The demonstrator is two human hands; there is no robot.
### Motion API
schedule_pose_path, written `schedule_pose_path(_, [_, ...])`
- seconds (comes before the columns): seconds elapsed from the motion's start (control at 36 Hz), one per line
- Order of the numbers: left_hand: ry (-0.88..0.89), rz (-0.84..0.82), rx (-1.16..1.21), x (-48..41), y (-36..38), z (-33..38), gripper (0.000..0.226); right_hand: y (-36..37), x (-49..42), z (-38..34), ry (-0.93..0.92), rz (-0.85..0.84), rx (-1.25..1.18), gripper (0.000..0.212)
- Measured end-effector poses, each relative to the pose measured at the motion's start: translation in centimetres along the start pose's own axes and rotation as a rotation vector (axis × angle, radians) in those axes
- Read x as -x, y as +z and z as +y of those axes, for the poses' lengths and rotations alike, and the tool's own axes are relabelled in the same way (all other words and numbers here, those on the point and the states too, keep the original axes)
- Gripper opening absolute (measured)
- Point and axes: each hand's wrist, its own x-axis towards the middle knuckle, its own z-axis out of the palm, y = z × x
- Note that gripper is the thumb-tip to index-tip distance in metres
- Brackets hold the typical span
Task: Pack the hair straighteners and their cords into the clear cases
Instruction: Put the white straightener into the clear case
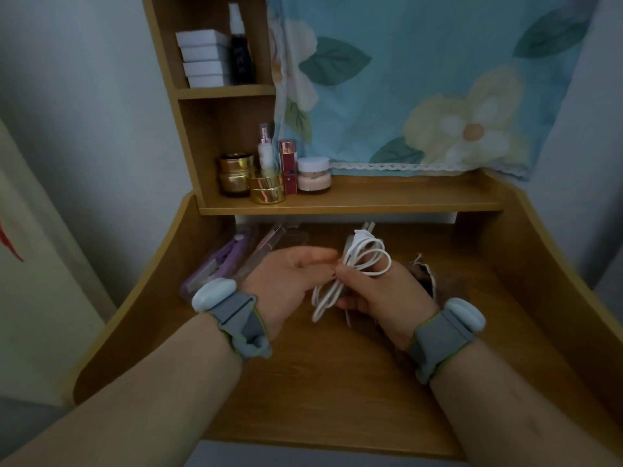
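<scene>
Two hands over the wooden bench (337, 392), head view, listed as follows.

Right hand (381, 294): fingers curled round a white cord (362, 264), thumb pressing the bundle. Cord wound in several loops; upper loops stand above the thumb, lower loops hang below the fist, close over the bench. White plug end (362, 234) points away from the hand toward the back of the bench.

Left hand (286, 281): just left of the right hand, fingertips meeting the cord bundle at the right thumb. Fingers loosely bent; whether they pinch the cord or only touch it cannot be told.

Both wrists: grey strap with a pale blue puck, left wristband (229, 306), right wristband (451, 321).

Beyond the left hand, to its left: clear case (215, 264) lying on the bench, holding a purple hair straightener (229, 256). Just beside it, nearer the middle and partly hidden by the left hand, a second clear case (273, 239) with something pinkish inside, too blurred to name.

Behind the right hand, to its right: a dark item with a pale edge (424, 271), mostly hidden, not identifiable.

Above and beyond both hands: low shelf (404, 200) with gold jars (251, 180), a red-and-pink tube (287, 166), a white pump bottle (265, 150) and a pale cream jar (313, 173). Higher cubby: stacked white boxes (204, 59) and a dark spray bottle (240, 48). Blue flowered cloth (421, 79) hangs at the back wall.
</scene>
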Motion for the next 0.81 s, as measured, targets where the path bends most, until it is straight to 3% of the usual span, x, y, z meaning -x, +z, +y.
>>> schedule_pose_path(0.17, [-0.033, 0.064, 0.072, -0.12, -0.39, 0.47, 0.027, -0.35, 0.11, -0.22, 0.055, -0.02, -0.152, 0.012])
schedule_pose_path(0.44, [0.104, 0.102, -0.354, 0.19, -0.6, -0.02, 0.01, -0.51, 0.11, -0.25, 0.034, -0.051, -0.09, 0.015])
schedule_pose_path(0.56, [0.111, 0.122, -0.33, 0.17, -0.48, -0.26, 0.014, -0.35, 0.2, -0.41, 0.038, -0.054, -0.088, 0.016])
schedule_pose_path(0.72, [0.129, 0.144, -0.299, 0.22, -0.6, -0.18, 0.003, -0.04, 0.37, -0.74, 0.067, -0.039, -0.091, 0.036])
schedule_pose_path(0.81, [0.132, 0.161, -0.321, 0.09, -0.5, -0.25, 0.005, -0.04, 0.37, -0.82, 0.101, -0.035, -0.119, 0.028])
